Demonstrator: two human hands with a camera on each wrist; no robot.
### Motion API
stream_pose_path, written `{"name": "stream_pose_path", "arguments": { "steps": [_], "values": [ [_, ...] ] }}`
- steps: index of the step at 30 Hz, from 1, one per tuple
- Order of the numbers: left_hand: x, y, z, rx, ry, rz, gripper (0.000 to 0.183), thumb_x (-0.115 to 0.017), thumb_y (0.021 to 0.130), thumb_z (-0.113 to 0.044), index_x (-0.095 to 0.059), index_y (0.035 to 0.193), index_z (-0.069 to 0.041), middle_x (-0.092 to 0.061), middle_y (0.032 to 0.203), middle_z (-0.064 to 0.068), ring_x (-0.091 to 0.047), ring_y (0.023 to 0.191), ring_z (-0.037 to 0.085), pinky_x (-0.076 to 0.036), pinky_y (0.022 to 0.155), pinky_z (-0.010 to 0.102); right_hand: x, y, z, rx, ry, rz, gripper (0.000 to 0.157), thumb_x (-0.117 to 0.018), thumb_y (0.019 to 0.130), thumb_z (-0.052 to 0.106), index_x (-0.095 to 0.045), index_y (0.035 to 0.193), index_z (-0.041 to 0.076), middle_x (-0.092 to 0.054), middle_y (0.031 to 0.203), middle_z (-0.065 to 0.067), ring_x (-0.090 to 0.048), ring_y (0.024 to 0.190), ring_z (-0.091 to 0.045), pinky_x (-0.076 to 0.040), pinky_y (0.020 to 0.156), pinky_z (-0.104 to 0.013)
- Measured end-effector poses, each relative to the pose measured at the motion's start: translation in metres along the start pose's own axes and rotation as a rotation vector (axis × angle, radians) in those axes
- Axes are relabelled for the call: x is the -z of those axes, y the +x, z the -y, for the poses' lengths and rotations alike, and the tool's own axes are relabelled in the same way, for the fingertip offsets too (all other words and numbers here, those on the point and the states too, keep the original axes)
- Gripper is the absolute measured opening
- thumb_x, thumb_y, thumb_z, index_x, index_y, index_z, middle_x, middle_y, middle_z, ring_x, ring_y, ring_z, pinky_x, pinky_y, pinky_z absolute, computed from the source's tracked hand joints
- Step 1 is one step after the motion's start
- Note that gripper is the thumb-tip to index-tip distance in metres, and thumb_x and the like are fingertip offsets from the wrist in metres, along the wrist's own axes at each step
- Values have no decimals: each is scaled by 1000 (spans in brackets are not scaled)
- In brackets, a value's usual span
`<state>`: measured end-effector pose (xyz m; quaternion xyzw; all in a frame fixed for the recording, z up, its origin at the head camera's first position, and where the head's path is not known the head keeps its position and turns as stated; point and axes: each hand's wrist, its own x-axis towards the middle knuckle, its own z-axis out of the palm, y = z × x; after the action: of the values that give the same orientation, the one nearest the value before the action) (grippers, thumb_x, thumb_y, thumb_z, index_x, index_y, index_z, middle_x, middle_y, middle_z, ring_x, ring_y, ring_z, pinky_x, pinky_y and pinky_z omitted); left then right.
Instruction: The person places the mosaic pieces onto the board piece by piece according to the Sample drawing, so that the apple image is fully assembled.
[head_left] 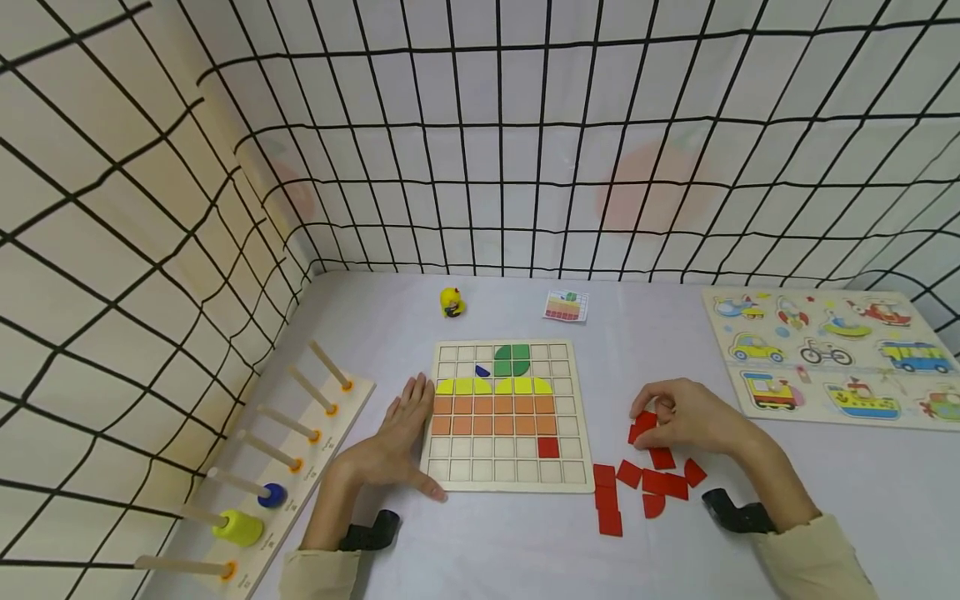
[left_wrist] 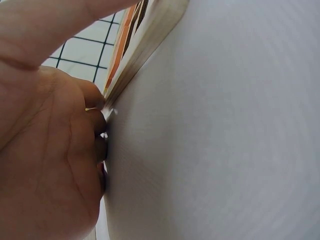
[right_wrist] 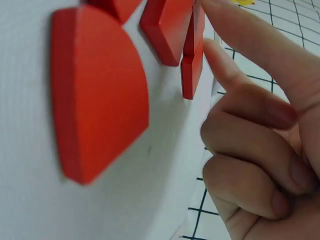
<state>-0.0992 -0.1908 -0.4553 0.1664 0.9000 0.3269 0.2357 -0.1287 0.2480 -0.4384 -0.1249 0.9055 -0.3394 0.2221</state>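
Observation:
A white gridded board (head_left: pixel 582 468) holds rows of orange tiles (head_left: pixel 492 415), a row of yellow pieces (head_left: pixel 485 386), a green leaf shape (head_left: pixel 512 361), a small blue piece (head_left: pixel 482 371) and one red square (head_left: pixel 548 447). My left hand (head_left: pixel 396 437) lies along the board's left edge, fingers extended and thumb at the lower left corner. To the right of the board, my right hand (head_left: pixel 690 415) pinches a red tile (head_left: pixel 642 426) between thumb and forefinger, its other fingers curled. Several loose red pieces (head_left: pixel 609 500) lie below it, including a rounded one (right_wrist: pixel 102 97).
At the left stands a peg rack (head_left: pixel 300 500) with blue and yellow pieces. A small yellow duck (head_left: pixel 452 302) and a picture card (head_left: pixel 566 307) are behind the board. A vehicle puzzle board (head_left: pixel 832 358) lies at the right. Black netting (head_left: pixel 532 181) encloses the table.

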Motion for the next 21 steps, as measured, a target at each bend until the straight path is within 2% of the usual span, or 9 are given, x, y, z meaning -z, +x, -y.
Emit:
{"name": "stream_pose_path", "arguments": {
  "steps": [6, 10, 15, 18, 21],
  "values": [
    [1, -1, -2, 10, -4, 4, 156, -101, 62, -39, 11, 165, -6, 25, 171, 14, 26, 159, 33, 9, 130, 60, 0, -1, 3, -15, -59, 1, 30, -92, 76, 22, -73, 97, 13, -42, 59, 3, -44, 57, -13, -36, 52, -22],
    [1, 0, -3, 7, -4, 0, 155, -101, 62, -38, 11, 165, -5, 25, 171, 14, 26, 159, 33, 9, 130, 60, -3, 4, 4, 16, -46, -35, 28, -90, 79, 22, -73, 99, 13, -41, 58, 4, -42, 53, -11, -35, 51, -21],
    [1, 1, -2, 0, -8, -1, 156, -101, 62, -39, 11, 164, -5, 25, 171, 14, 26, 159, 33, 9, 130, 60, -5, 5, 5, -8, -36, -68, 28, -88, 80, 21, -72, 100, 9, -42, 58, 4, -44, 52, -12, -36, 49, -21],
    [1, 1, -1, -10, -11, 0, 156, -101, 61, -39, 12, 164, -4, 25, 171, 15, 25, 159, 34, 8, 129, 61, -9, 5, 14, -24, -17, -79, 29, -87, 82, 23, -72, 102, 9, -42, 59, 3, -43, 53, -13, -35, 48, -21],
    [1, 0, 0, -17, -10, 2, 157, -101, 61, -40, 12, 164, -4, 26, 171, 16, 26, 159, 35, 8, 129, 61, -22, 8, 34, 11, 27, -76, 30, -87, 82, 25, -74, 104, 9, -40, 59, 2, -40, 53, -12, -31, 47, -20]
  ]
}}
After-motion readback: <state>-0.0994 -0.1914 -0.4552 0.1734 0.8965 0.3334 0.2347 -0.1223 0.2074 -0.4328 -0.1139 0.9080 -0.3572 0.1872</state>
